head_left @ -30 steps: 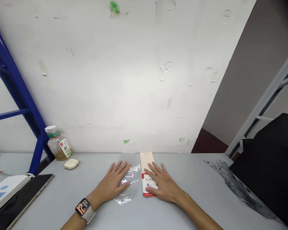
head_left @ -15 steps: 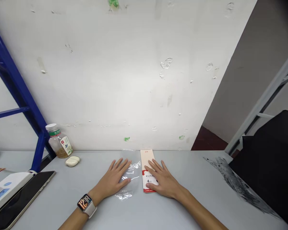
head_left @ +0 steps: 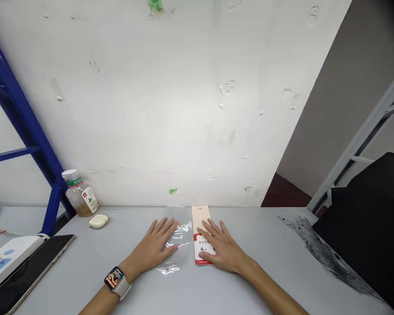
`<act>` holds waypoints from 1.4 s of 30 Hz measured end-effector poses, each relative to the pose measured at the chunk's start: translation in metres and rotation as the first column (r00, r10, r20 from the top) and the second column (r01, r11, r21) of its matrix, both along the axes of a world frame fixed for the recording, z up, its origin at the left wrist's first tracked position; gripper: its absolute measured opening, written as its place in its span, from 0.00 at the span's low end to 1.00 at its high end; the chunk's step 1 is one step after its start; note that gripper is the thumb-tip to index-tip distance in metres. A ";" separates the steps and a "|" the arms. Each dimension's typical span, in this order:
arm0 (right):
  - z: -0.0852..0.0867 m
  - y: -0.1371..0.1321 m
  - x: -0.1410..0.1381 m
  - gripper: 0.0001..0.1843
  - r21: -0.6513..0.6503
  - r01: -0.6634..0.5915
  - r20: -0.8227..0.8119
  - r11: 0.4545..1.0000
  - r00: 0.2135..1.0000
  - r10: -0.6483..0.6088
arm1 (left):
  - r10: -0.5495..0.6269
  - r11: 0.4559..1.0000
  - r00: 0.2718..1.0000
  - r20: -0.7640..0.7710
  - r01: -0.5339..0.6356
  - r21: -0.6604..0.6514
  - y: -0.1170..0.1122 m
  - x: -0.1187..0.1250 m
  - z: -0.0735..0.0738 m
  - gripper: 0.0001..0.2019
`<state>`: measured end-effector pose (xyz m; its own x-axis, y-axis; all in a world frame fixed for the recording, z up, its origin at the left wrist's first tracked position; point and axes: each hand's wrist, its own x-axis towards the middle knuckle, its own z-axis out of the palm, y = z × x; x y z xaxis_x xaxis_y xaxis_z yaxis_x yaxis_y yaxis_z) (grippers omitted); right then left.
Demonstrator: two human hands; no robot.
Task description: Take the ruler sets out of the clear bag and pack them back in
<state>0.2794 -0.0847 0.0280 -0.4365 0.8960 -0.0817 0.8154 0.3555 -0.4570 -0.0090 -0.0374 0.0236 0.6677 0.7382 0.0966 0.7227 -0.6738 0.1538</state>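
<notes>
My left hand (head_left: 154, 246) lies flat with fingers spread, palm down, partly over a clear plastic bag (head_left: 181, 238) on the grey table. A smartwatch (head_left: 116, 280) with a pale strap is on that wrist. To its right, my right hand (head_left: 223, 246) rests flat, fingers spread, across a narrow white-and-red printed packet (head_left: 200, 216) with Chinese lettering and the number 4. The hand covers the packet's right side. Bag and packet lie side by side, long sides toward the wall. Neither hand grips anything.
At the left stand a clear jar (head_left: 82, 194) with a white lid, a cream rounded case (head_left: 98, 221), a phone (head_left: 29, 273) and a white power strip (head_left: 15, 253). A blue metal frame (head_left: 29, 113) rises there. A black object (head_left: 367, 227) covers the right side. A wall (head_left: 170, 109) backs the table (head_left: 197, 293).
</notes>
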 end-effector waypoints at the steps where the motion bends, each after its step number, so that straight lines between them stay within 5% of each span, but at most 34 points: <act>1: 0.000 0.000 0.000 0.41 -0.001 0.001 -0.003 1.000 1.000 -0.001 | -0.003 1.000 1.000 0.005 0.003 0.002 0.000 0.000 0.000 0.32; 33: 0.002 0.000 0.000 0.43 -0.001 0.001 -0.023 1.000 1.000 -0.001 | -0.013 1.000 1.000 0.024 0.012 0.028 0.003 -0.003 -0.006 0.32; 42: 0.012 -0.003 0.016 0.38 -0.005 0.163 -0.072 0.987 0.984 -0.163 | 0.099 0.989 0.984 0.147 -0.113 0.090 -0.003 0.002 0.007 0.22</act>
